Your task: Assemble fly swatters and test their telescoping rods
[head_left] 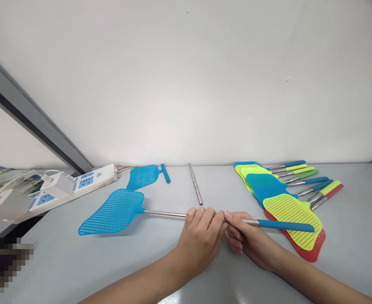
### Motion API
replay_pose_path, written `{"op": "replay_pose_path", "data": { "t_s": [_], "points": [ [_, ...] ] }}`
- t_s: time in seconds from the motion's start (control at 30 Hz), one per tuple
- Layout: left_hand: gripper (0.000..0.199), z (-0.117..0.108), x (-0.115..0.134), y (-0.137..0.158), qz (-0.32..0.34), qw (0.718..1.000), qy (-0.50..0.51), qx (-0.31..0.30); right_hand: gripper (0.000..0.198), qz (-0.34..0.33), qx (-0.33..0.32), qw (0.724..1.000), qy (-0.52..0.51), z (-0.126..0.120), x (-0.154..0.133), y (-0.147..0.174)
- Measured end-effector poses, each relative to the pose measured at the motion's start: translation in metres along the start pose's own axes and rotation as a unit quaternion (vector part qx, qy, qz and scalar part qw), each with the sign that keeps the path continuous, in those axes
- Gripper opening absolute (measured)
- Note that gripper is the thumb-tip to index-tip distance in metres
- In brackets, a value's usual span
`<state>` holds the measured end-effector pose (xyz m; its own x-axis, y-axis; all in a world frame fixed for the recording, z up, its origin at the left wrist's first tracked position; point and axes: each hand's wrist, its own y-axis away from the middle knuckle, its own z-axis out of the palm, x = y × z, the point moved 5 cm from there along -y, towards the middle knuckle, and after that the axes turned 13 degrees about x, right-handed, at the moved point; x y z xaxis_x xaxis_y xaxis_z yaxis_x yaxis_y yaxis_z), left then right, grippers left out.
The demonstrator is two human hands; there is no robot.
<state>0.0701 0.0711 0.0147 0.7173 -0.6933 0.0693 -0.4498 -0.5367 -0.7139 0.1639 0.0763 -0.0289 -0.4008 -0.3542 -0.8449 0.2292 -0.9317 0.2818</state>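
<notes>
Both my hands grip a blue fly swatter [112, 213] by its metal rod, held roughly level above the table. My left hand [201, 236] wraps over the rod near its middle, knuckles up. Close beside it, my right hand [247, 236] is closed on the thicker part of the rod, thumb along it, just short of the blue handle sleeve [285, 225]. Beyond my hands lies a separate metal telescopic rod [195, 183]. Further left are a loose blue swatter head [143, 176] and a loose blue handle sleeve [166, 173].
A pile of fly swatters in blue, yellow and red [291, 215] lies at the right, handles pointing right. A white power strip [100, 179] with plugged-in adapters and cables runs along the left. The grey table [71, 261] meets a white wall [192, 84] at the back.
</notes>
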Motion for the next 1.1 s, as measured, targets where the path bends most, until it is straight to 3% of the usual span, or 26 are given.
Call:
{"op": "replay_pose_path", "data": {
  "t_s": [0.6,0.87,1.1],
  "points": [
    [0.029,0.0,-0.0028,0.0008,-0.037,0.997,0.059,-0.02,0.042,-0.01,0.001,1.0,0.01,0.0005,0.0013,0.0003],
    [0.019,-0.0074,-0.0005,-0.0009,-0.044,0.996,0.074,0.001,0.047,-0.058,-0.015,0.997,0.053,-0.0001,0.0018,0.0011],
    [0.018,-0.0086,0.0003,-0.0024,-0.031,0.997,0.067,0.022,0.048,-0.054,-0.014,0.997,0.053,-0.0009,0.0021,0.0008]
  ]
}}
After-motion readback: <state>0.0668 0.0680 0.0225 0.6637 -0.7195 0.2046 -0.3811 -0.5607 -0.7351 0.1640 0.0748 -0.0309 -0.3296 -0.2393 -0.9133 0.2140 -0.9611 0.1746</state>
